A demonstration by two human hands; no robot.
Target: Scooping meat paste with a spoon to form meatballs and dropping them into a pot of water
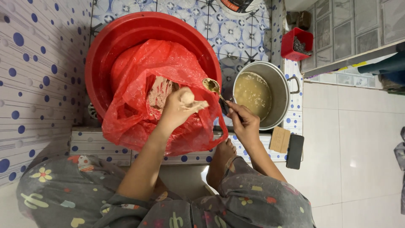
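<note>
From the head camera, the left hand (179,107) hangs over the open mouth of the red plastic bag (139,76), which sits inside the red basin (109,38). Its fingers are closed round a pale lump of dough (187,98), with a smeared tail of it trailing off the fingertips toward the spoon.

The right hand (244,122) has its fingers pinched together on the handle of a metal spoon (211,86). The spoon's long axis runs from those fingers up and away toward the lump, bowl end foremost. The bowl carries a dab of dark filling and lies just beside the dough, on its far side from the left wrist; whether bowl and dough touch is hard to tell at this angle.

Beyond the right fingers, on the side away from the bag, stands a steel pot (282,84) of beige batter, close to that hand and well apart from the left. A dark phone (295,151) lies near the right forearm.
</note>
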